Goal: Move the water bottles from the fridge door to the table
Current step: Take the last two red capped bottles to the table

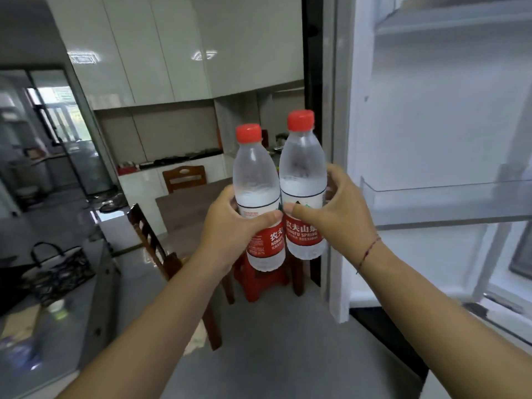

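Note:
I hold two clear water bottles with red caps and red labels upright in front of me, side by side and touching. My left hand [230,226] is wrapped around the left bottle [254,180] at its label. My right hand [336,208] grips the right bottle [300,165], which sits slightly higher. The open fridge door [431,125] stands at the right; its clear shelf [443,194] shows nothing in it. The brown table [184,208] lies beyond the bottles, partly hidden by my left hand.
Wooden chairs stand at the table's far end [184,177] and near side [152,246]. A red plastic stool [259,283] sits under the table. A counter at the left carries a dark basket [57,272]. Grey floor stretches between me and the table.

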Available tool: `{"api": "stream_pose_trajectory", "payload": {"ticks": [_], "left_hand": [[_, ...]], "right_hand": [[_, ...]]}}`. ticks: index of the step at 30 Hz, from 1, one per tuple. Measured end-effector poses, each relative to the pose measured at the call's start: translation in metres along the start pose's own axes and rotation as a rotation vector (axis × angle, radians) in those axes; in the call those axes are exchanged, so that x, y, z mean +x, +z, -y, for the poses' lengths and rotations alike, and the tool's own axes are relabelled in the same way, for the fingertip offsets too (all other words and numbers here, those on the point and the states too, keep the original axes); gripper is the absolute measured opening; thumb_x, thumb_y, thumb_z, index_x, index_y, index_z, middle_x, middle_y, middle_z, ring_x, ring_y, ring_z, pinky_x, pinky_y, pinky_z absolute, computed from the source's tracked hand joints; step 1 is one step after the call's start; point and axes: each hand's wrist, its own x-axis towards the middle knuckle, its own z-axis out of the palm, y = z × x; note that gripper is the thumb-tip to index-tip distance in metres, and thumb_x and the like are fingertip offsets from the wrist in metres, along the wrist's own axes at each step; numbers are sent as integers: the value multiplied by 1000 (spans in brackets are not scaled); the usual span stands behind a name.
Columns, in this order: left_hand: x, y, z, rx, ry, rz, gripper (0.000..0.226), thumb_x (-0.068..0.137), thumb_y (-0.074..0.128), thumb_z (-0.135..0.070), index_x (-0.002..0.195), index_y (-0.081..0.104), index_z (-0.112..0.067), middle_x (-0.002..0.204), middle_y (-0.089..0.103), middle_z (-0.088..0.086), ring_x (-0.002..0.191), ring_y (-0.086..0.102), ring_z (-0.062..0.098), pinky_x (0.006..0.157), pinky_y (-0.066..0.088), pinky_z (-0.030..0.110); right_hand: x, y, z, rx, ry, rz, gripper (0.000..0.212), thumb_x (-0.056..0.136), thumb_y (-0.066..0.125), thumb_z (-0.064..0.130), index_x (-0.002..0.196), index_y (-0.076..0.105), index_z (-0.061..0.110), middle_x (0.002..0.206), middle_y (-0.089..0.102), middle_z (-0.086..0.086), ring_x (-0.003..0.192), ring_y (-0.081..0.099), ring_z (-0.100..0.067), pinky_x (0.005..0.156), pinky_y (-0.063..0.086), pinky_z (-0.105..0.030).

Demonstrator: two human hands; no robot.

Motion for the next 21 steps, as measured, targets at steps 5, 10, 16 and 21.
{"api": "stream_pose_trajectory", "payload": {"ticks": [5, 10, 16, 21], "left_hand": [[1, -64, 50, 97, -85, -22, 57, 61, 88, -28, 104, 53, -41, 90, 63, -23, 79, 60, -8, 61, 44, 15], [14, -94, 92, 121, -163, -36, 58, 64, 86, -28, 107, 49, -36, 92, 58, -22, 88, 59, 3, 73, 49, 26], [52, -104, 136, 126, -209, -31, 66, 65, 86, -27, 122, 52, -25, 113, 63, -10, 105, 60, 14, 85, 50, 33], [110, -101, 174, 105, -197, -9, 49, 66, 85, -22, 103, 57, -36, 104, 66, -14, 101, 63, 13, 91, 53, 40]], "right_hand": [[-11, 81, -16, 23, 86, 21, 68, 57, 86, 34, 115, 51, 36, 102, 63, 23, 93, 62, 3, 76, 53, -24], [-10, 133, -38, 14, 161, 15, 67, 58, 87, 30, 115, 51, 33, 103, 64, 18, 95, 62, -1, 76, 52, -24], [21, 168, -78, -13, 229, -3, 67, 61, 86, 28, 117, 49, 31, 101, 59, 19, 96, 60, -7, 74, 50, -24], [67, 198, -129, 25, 281, -31, 64, 63, 86, 21, 113, 47, 33, 98, 56, 19, 96, 58, -11, 73, 46, -22]]}}
